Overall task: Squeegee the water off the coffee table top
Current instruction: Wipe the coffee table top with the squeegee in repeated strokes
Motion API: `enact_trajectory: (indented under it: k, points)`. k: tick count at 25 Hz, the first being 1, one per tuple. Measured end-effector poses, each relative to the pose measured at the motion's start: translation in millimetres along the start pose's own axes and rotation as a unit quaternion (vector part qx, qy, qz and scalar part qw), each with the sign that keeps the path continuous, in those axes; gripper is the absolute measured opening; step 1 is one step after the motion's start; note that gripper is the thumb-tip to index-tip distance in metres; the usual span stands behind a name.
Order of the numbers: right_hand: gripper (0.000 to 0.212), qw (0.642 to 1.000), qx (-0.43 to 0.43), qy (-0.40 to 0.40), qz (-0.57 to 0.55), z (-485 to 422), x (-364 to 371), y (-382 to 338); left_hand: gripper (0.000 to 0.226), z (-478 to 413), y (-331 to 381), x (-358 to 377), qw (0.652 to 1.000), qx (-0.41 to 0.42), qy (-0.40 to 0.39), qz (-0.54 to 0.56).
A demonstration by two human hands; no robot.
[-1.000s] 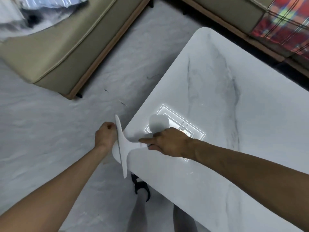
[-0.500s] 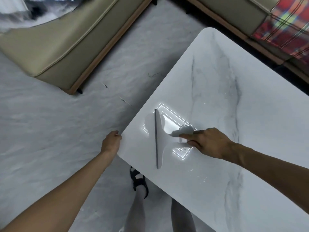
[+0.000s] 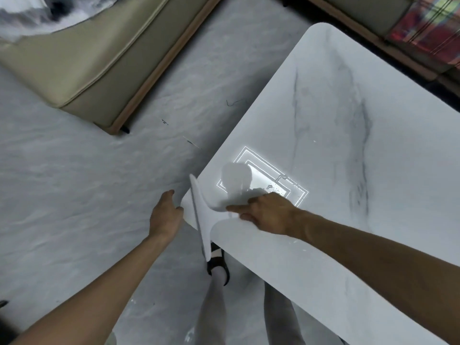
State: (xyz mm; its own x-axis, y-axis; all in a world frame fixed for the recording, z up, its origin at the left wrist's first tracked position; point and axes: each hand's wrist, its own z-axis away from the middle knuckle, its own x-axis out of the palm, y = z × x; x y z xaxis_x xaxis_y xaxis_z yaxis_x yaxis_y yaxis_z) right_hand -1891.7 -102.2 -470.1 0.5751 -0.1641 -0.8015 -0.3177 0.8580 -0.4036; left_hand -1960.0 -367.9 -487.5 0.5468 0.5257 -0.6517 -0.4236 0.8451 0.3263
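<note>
Left hand [image 3: 165,215] loosely cupped, holding nothing, fingertips at the table [image 3: 373,195] edge. Squeegee [image 3: 201,212] blade lies along that edge, its near end overhanging the floor [image 3: 99,195]. Right hand [image 3: 268,215] curled round the squeegee handle, index finger extended.

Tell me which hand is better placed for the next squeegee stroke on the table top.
Right. The right hand holds the squeegee by its grip, with the blade at the coffee table corner. The left hand holds nothing and lies open beside that corner.
</note>
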Motion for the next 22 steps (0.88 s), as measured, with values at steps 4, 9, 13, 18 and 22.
enact_trajectory:
  k: [4,9,13,18,22]
  points:
    - [0.047,0.990,0.126,0.011,-0.056,90,-11,52,0.064,17,29,28,0.986,0.122,-0.055,-0.100]
    - [0.046,0.957,0.279,0.031,-0.066,186,-10,70,0.073,32,67,54,0.966,0.191,-0.093,-0.147]
    - [0.044,0.953,0.273,0.059,-0.115,176,-10,39,0.069,31,71,48,0.981,0.150,-0.078,-0.095]
    - [0.038,0.975,0.161,0.036,-0.149,77,21,-16,0.076,42,34,43,0.987,0.095,-0.084,-0.100]
    - [0.039,0.987,0.131,0.034,-0.090,80,46,-7,0.077,53,29,69,0.979,0.134,-0.053,-0.145]
